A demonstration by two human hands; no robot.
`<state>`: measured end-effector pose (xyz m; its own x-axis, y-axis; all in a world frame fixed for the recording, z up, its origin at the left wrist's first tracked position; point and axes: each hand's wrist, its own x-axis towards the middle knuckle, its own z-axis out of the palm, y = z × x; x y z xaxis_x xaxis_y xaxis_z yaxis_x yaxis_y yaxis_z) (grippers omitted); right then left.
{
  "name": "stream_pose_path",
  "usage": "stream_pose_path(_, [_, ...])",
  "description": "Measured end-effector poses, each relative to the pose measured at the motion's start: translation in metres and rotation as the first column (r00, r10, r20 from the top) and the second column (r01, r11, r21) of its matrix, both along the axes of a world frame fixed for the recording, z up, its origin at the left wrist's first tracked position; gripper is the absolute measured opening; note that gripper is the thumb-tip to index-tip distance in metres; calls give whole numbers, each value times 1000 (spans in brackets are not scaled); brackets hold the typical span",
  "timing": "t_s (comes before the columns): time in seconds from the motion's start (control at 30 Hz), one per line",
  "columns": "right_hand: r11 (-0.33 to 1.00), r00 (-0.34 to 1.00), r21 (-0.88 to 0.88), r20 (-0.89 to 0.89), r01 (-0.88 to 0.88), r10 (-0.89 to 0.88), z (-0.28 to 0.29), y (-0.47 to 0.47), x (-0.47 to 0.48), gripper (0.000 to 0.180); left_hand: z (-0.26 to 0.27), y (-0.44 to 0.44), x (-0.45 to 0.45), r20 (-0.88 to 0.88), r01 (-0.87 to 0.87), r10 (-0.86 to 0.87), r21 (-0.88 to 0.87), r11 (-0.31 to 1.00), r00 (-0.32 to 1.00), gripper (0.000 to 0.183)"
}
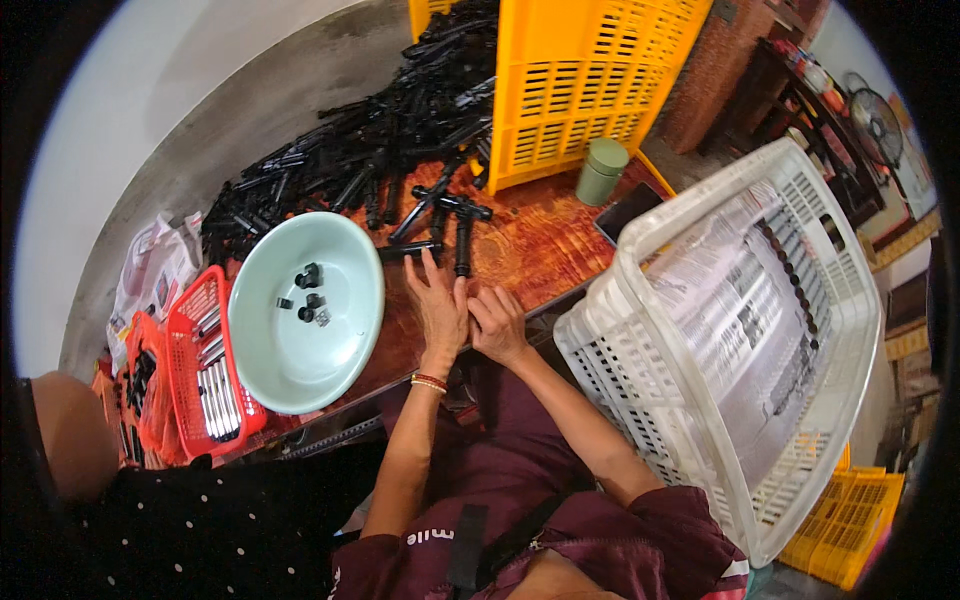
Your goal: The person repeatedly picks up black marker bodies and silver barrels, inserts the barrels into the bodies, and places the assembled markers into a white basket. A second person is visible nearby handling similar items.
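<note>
My left hand (439,304) is over the front edge of the reddish table (540,240), its fingers spread beside a black tubular part (409,250). Right next to it is my right hand (496,322), fingers curled with the thumb side towards the left hand; whether something small is between them cannot be told. Another black tube (463,247) stands out just beyond both hands, its near end by the left fingertips. More black tubes lie crossed behind it. A pale green basin (352,360) on the left holds several small black parts (308,276).
A large heap of black tubes (360,142) lies at the back beside a yellow crate (547,112). A green canister (602,172) and a dark phone (630,212) are behind right. A white crate (637,300) stands right; a red basket (180,375) with silvery tubes, left. Another person sits left.
</note>
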<state>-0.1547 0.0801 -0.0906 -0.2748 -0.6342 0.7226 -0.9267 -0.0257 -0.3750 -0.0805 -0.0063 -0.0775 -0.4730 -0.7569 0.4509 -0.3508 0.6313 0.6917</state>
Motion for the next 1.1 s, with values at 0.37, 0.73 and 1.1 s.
stream_pose_path(0.37, [901, 725, 259, 684, -348, 83, 36, 111, 42, 20, -10, -4, -3, 139, -25, 37, -87, 996, 990, 80])
stream_pose_path(0.73, [537, 532, 372, 829, -757, 176, 176, 275, 64, 41, -16, -10, 5, 112, -41, 46, -51, 998, 993, 84])
stream_pose_path(1.1, [756, 785, 469, 612, -455, 93, 368, 427, 45, 48, -28, -9, -7, 121, 26, -20, -49, 998, 992, 85])
